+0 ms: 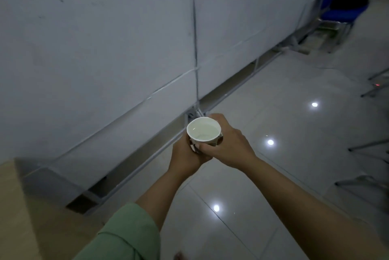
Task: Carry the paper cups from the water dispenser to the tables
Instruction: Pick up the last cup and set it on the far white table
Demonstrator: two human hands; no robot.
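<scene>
A white paper cup (203, 131) filled with water is held upright in front of me, above the tiled floor. My left hand (185, 157) wraps the cup's lower left side from below. My right hand (228, 147) closes around its right side, fingers curled over the printed wall. Both hands touch each other under the cup. Only the rim, the water surface and a strip of the wall show. No water dispenser or table top is in view.
A grey partition wall (105, 49) on metal feet runs along the left. A blue chair (341, 9) stands at the far right end of it. Metal chair legs (370, 148) line the right edge. A tan surface (12, 207) sits at the lower left. Glossy floor tiles (273, 186) lie ahead.
</scene>
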